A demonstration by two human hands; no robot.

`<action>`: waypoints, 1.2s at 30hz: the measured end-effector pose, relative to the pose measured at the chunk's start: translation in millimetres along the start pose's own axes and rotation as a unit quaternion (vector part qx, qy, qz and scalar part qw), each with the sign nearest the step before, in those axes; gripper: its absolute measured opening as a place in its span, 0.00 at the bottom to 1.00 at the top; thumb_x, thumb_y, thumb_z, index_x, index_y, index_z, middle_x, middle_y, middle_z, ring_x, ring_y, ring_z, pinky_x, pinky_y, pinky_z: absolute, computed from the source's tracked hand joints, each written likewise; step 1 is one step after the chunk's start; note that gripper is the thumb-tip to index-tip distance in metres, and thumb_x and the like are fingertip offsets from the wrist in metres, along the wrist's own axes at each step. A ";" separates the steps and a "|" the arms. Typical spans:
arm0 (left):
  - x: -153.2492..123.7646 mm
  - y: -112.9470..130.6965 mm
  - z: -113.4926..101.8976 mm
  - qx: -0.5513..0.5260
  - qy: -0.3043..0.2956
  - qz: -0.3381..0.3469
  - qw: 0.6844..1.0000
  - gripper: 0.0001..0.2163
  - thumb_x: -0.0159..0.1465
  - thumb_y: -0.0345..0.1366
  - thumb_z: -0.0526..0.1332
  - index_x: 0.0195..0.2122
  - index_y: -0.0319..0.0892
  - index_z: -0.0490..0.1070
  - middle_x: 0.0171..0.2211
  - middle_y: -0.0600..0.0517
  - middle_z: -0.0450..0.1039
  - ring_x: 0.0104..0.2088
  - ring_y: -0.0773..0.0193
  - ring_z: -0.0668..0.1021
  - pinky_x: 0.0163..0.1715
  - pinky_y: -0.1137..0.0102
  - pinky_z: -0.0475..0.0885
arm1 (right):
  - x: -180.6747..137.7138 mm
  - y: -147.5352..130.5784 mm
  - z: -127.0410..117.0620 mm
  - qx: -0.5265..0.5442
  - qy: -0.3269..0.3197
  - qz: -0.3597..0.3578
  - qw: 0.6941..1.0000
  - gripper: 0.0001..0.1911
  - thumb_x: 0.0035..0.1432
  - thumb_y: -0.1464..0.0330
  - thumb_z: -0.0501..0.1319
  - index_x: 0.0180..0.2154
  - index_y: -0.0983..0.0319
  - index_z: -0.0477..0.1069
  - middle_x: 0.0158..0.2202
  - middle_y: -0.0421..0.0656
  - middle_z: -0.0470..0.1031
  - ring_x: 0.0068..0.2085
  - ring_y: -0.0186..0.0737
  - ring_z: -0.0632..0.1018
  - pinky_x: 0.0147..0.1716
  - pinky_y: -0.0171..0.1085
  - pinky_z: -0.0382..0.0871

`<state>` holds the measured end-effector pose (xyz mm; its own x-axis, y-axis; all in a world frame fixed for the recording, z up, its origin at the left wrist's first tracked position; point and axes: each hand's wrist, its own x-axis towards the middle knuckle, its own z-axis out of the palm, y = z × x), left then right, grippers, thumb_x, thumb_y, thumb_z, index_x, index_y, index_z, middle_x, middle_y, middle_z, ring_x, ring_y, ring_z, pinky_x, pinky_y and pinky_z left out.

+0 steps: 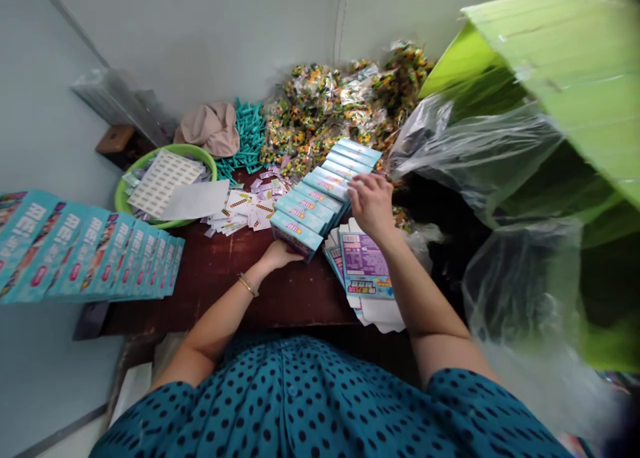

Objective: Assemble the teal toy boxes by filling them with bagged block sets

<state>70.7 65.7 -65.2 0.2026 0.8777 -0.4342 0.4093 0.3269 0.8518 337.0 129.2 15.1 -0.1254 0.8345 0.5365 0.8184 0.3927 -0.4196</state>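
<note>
A slanting row of small teal boxes (320, 195) stands on the dark red table, leaning on one another. At its near end, my left hand (281, 255) grips the bottom of the front teal box (296, 235); most of its fingers are hidden by the box. My right hand (373, 203) hovers at the right side of the row, fingers bent and a little apart, near or touching the box edges, with nothing visible in it. Below that hand lies a stack of flat, unfolded purple-and-teal cartons (367, 265).
Teal boxes (95, 251) stand lined up at left. A green basin (216, 168) holds printed sheets, beside loose cards (250, 208). Teal sticks (249, 135), a beige cloth (210, 128) and bags of colourful pieces (325, 105) lie behind. A green carton (560, 65) with clear plastic rises at right.
</note>
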 end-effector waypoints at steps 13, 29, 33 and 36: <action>-10.8 15.7 -8.0 0.049 -0.016 -0.017 0.999 0.07 0.51 0.31 0.74 0.32 0.37 0.83 0.31 0.46 0.84 0.34 0.54 0.83 0.33 0.66 0.76 | -16.0 -10.7 5.1 -0.014 -0.013 -0.026 0.999 0.15 0.70 0.62 0.54 0.45 0.50 0.81 0.49 0.40 0.82 0.55 0.53 0.74 0.61 0.58 0.56; -52.5 33.9 -16.6 0.159 -0.008 0.045 0.986 0.08 0.56 0.34 0.72 0.21 0.41 0.79 0.21 0.52 0.78 0.26 0.60 0.78 0.31 0.68 0.69 | 11.6 -20.8 5.0 -0.074 -0.019 0.029 0.997 0.16 0.68 0.61 0.56 0.46 0.56 0.82 0.43 0.47 0.83 0.50 0.54 0.75 0.60 0.57 0.55; -100.3 61.4 -33.7 0.180 0.110 0.223 0.952 0.11 0.66 0.42 0.66 0.28 0.44 0.80 0.28 0.52 0.80 0.30 0.62 0.78 0.34 0.68 0.71 | 5.8 -11.9 3.1 -0.034 0.000 0.014 0.999 0.16 0.69 0.60 0.56 0.46 0.54 0.82 0.48 0.45 0.82 0.52 0.53 0.75 0.57 0.54 0.59; -81.9 96.0 -35.9 0.216 0.232 0.354 0.880 0.16 0.72 0.46 0.59 0.36 0.43 0.81 0.38 0.48 0.82 0.42 0.57 0.80 0.48 0.63 0.73 | -11.7 -6.4 9.2 -0.002 0.001 -0.002 1.000 0.17 0.71 0.59 0.54 0.45 0.53 0.82 0.47 0.44 0.82 0.53 0.52 0.74 0.57 0.53 0.61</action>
<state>61.5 37.7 62.6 0.1985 0.8895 0.4116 0.6472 -0.4343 0.6264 328.1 120.4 4.7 -0.1271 0.8320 0.5400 0.8203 0.3942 -0.4144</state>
